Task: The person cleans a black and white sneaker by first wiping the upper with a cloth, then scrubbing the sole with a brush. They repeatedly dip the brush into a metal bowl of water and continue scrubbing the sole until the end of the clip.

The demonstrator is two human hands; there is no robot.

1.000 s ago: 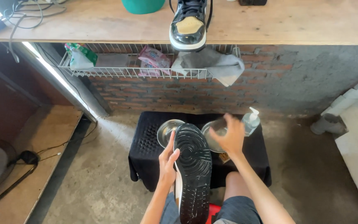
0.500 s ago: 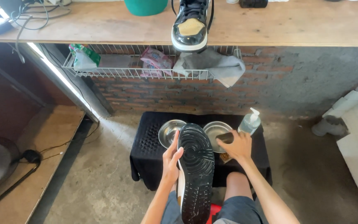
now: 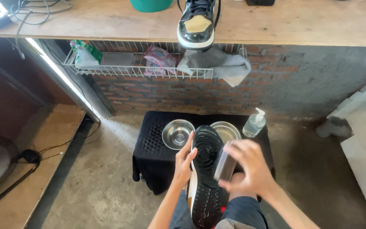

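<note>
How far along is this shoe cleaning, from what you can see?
Set out already: two steel bowls and a pump bottle on the black stool. In hand: the left hand steadies a shoe sole-up, while the right hand holds a blurred object, perhaps a brush, against the sole. A second shoe sits on the wooden shelf, apparently waiting.

Before my knees, a black-draped stool (image 3: 153, 148) — two steel bowls (image 3: 177, 134), a clear pump bottle (image 3: 254, 124) on top.
</note>
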